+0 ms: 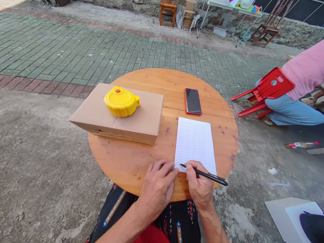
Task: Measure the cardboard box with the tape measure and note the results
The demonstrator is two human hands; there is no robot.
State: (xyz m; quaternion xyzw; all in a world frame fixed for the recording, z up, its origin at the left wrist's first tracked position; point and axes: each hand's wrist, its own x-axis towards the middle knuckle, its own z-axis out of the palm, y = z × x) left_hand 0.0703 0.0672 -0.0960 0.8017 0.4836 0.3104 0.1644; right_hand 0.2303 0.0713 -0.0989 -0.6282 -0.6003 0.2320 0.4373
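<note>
From the head camera, my only view, I see the right hand (199,189) closed around a black pen (204,174) in a writing grip. The pen's tip rests at the near left corner of a sheet of paper (194,143). The pen's long axis runs from that tip on the left, back and to the right past the knuckles, so its cap end juts out beyond the rim of the round wooden table (126,162). The sheet lies straight ahead of the right hand, long side pointing away from the person, covered in fine rows of print too small for me to read. The left hand (158,184) lies flat and empty just beside it, fingers loosely spread on the wood and fingertips touching the sheet's near left edge. The right hand is the nearer one to the writing area. I count one pen, one sheet and two hands. Farther back are one phone (193,101) face up just beyond the sheet and one cardboard box (141,118) to the left, with one yellow tape measure (120,101) on top. Well apart on the right, another person (306,71) sits on a red plastic chair (265,88).
</note>
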